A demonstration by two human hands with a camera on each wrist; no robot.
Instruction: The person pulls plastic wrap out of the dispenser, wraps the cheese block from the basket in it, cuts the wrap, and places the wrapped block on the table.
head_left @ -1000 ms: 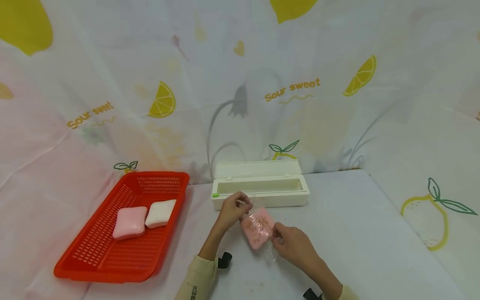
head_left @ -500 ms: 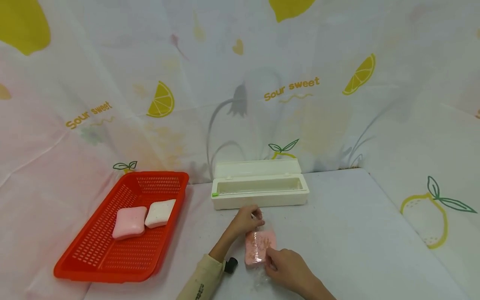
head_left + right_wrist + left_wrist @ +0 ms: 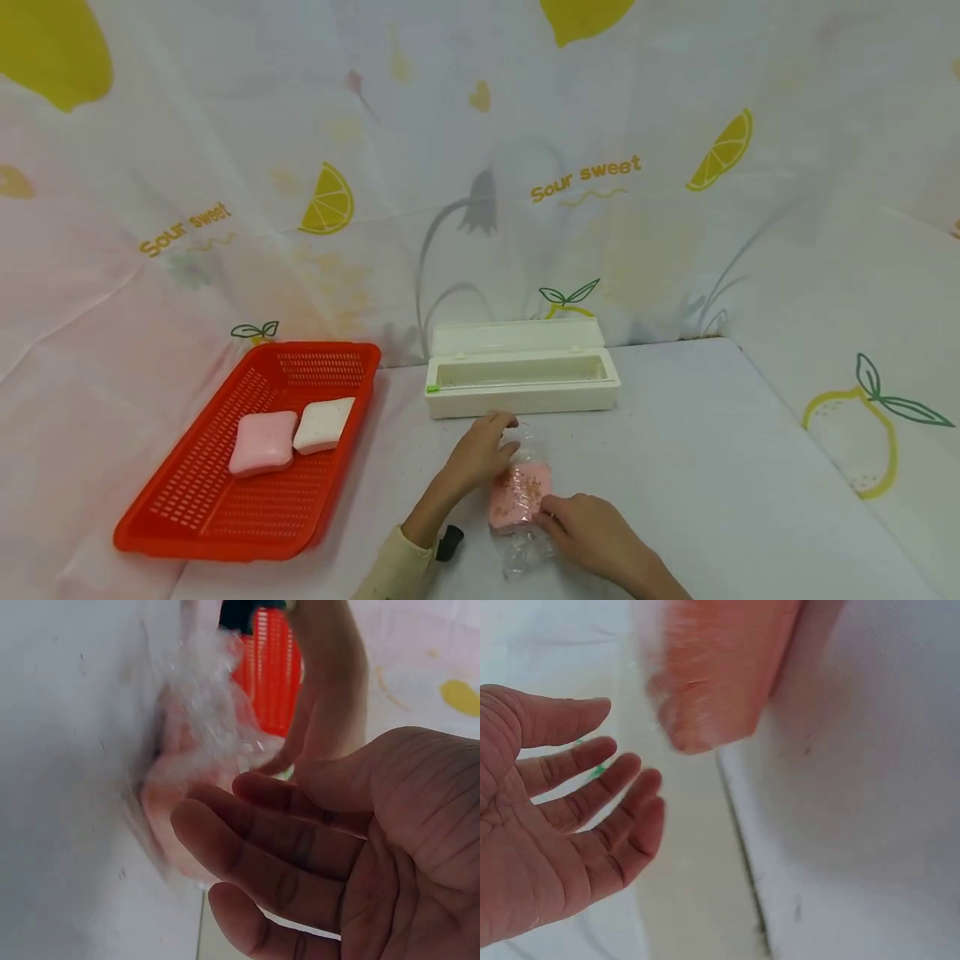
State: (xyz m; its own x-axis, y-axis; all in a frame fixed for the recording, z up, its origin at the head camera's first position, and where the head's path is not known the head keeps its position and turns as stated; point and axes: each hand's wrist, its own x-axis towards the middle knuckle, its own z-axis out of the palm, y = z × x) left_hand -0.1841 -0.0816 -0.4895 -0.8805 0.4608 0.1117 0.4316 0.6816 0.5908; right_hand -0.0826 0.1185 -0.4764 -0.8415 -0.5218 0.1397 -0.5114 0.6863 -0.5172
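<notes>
A pink square soap bar (image 3: 517,493), speckled brown on top, lies on the table in clear plastic film (image 3: 521,554). Loose crumpled film sticks out at its near and far ends. My left hand (image 3: 476,458) is at its far left side, and in the left wrist view the fingers are spread and relaxed, apart from the soap. My right hand (image 3: 588,529) is at its near right corner, fingertips at the edge. Loosely bent fingers (image 3: 281,855) show in the right wrist view, with the blurred film beyond them; no grip on it is visible.
A white cling film box (image 3: 522,400) with raised lid and green slider stands behind the hands. At left a red plastic basket (image 3: 300,533) holds a pink soap bar (image 3: 262,443) and a white soap bar (image 3: 322,425). A lemon-print cloth (image 3: 637,250) hangs behind the table.
The wrapped soap has come nearer and turned from slanted to nearly straight. My left hand has let go of the film at the far end, and my right hand's fingers have loosened.
</notes>
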